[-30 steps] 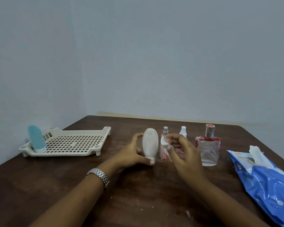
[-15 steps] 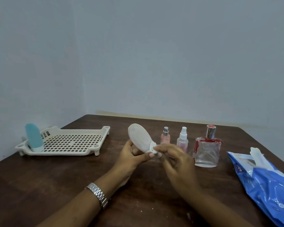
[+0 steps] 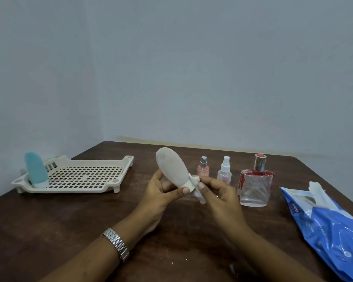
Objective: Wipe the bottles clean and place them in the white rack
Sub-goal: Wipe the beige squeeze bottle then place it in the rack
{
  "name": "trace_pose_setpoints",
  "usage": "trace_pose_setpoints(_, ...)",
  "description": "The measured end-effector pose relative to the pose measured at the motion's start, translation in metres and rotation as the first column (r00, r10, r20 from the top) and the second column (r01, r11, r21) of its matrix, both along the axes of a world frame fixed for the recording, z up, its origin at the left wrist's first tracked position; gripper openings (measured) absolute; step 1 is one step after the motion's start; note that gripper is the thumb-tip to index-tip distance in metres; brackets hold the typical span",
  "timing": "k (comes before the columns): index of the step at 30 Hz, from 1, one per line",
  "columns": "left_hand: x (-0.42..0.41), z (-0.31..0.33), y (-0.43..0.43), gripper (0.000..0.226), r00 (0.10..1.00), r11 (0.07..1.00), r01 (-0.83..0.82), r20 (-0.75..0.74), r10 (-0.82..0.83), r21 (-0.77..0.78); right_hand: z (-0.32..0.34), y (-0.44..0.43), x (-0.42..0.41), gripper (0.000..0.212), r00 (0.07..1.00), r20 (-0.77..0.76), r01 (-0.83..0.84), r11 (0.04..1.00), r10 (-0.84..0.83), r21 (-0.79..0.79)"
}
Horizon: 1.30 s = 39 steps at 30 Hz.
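My left hand (image 3: 160,193) grips a dusty beige squeeze bottle (image 3: 171,168), tilted with its white cap pointing down to the right. My right hand (image 3: 218,192) pinches a white wipe (image 3: 198,193) against that cap. The white rack (image 3: 84,176) stands at the left of the table with a teal bottle (image 3: 36,171) upright in its near left corner. Behind my hands stand a small pink spray bottle (image 3: 203,169), a small clear spray bottle (image 3: 225,173) and a square glass perfume bottle (image 3: 255,186) with a silver neck.
A blue pack of wipes (image 3: 326,231) lies at the right edge of the dark wooden table (image 3: 69,220), a wipe sticking out of its top. Grey walls close the corner behind the table. White specks dot the tabletop near my arms.
My left hand has lifted the beige bottle off the table and tilted it leftward, cap toward my right hand. The wipe has moved from the small bottles onto the cap.
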State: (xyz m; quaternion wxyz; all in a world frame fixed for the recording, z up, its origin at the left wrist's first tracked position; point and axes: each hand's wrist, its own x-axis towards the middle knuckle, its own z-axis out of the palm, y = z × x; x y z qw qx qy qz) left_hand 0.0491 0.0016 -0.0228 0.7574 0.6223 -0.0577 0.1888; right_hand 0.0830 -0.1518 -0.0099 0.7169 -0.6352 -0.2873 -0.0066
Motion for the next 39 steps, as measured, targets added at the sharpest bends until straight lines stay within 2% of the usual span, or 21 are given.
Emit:
trace_pose_setpoints(6, -0.003, 0.0, -0.004, 0.054, 0.997, 0.997, 0.075, 0.002, -0.075, 0.018, -0.002, 0.0, 0.0, 0.02, 0.957, -0.266, -0.106, 0.993, 0.115, 0.047)
trace_pose_setpoints(11, -0.005, -0.003, -0.003, 0.055, 0.993, 0.993, 0.116, -0.02, -0.115, 0.024, -0.002, 0.001, 0.001, 0.022, 0.918, -0.354, -0.156, 0.983, 0.181, 0.097)
trace_pose_setpoints(16, -0.003, -0.005, -0.001, 0.061, 0.989, 0.99, 0.142, -0.033, -0.141, 0.012, 0.005, -0.001, 0.0, 0.025, 0.835, -0.457, -0.239, 0.95, 0.306, 0.2)
trace_pose_setpoints(23, -0.006, -0.002, 0.002, 0.053, 0.972, 0.974, 0.213, -0.112, -0.204, 0.074, 0.004, 0.0, -0.002, 0.027, 0.78, -0.504, -0.283, 0.927, 0.371, 0.245)
trace_pose_setpoints(27, -0.006, -0.003, -0.001, 0.072, 0.965, 0.966, 0.25, -0.099, -0.244, 0.062, 0.005, 0.003, -0.006, 0.028, 0.709, -0.558, -0.308, 0.902, 0.43, 0.303)
trace_pose_setpoints(30, -0.005, -0.002, -0.003, 0.075, 0.973, 0.974, 0.221, -0.073, -0.217, 0.046, 0.006, 0.006, -0.01, 0.027, 0.677, -0.575, -0.341, 0.888, 0.46, 0.309)
trace_pose_setpoints(36, -0.005, -0.002, -0.005, 0.062, 0.987, 0.988, 0.155, -0.047, -0.154, 0.017, 0.008, 0.008, -0.015, 0.024, 0.666, -0.579, -0.353, 0.883, 0.47, 0.311)
trace_pose_setpoints(39, -0.003, -0.001, -0.004, 0.054, 0.994, 0.994, 0.107, -0.033, -0.107, -0.019, 0.006, 0.009, -0.02, 0.024, 0.673, -0.562, -0.406, 0.876, 0.48, 0.261)
